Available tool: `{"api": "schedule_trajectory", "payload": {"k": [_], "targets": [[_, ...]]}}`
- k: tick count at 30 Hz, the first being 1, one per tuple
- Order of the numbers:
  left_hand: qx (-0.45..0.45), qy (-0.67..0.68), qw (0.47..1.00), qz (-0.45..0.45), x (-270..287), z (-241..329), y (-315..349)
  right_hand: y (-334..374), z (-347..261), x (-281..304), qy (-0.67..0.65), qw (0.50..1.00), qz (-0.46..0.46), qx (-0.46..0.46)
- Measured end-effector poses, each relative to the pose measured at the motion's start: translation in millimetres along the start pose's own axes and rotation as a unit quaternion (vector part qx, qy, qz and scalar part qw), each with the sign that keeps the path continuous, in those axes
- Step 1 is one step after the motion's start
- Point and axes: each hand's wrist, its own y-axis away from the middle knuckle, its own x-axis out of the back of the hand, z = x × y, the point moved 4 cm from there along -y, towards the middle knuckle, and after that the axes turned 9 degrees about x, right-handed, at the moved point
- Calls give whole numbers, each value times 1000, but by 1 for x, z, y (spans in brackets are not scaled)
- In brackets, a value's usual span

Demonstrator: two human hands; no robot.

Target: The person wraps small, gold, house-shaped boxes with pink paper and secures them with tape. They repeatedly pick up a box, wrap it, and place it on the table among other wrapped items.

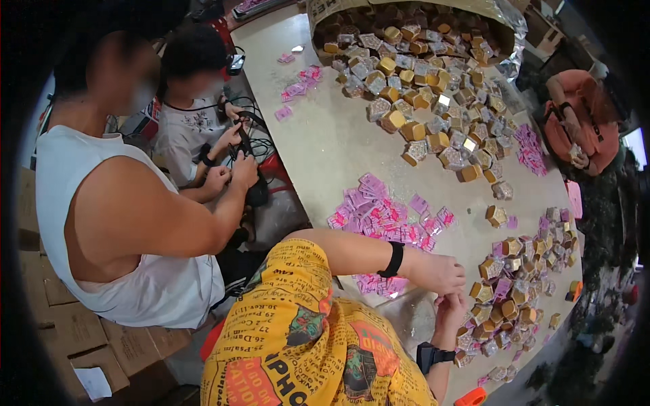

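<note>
Working both hands together at the table edge, between pink sachets and gold packets.
Left hand (440, 272), with a black wristband, and right hand (450, 312), above a black watch, meet just over the table (338, 149). Their fingers curl in toward each other; I cannot tell whether they pinch anything. Pink sachets (386, 216) lie just behind the left hand, a pile of gold packets (514, 284) just beside both hands, and a bigger heap (420, 88) at the far end. Two people at the left handle black cables (247, 145).

Bare tabletop (338, 155) between sachets (386, 216) and cubes (433, 88)
</note>
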Motion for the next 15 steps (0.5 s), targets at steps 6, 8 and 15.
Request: {"api": "schedule_trajectory", "payload": {"k": [6, 8, 15], "targets": [[-15, -12, 1000, -14, -16, 6, -1, 3, -7, 8, 35, 999, 9, 1], [-22, -17, 999, -25, -21, 6, 0, 3, -7, 10, 52, 999, 7, 5], [15, 56, 993, -104, -36, 2, 4, 0, -15, 2, 170, 983, -34, 64]]}}
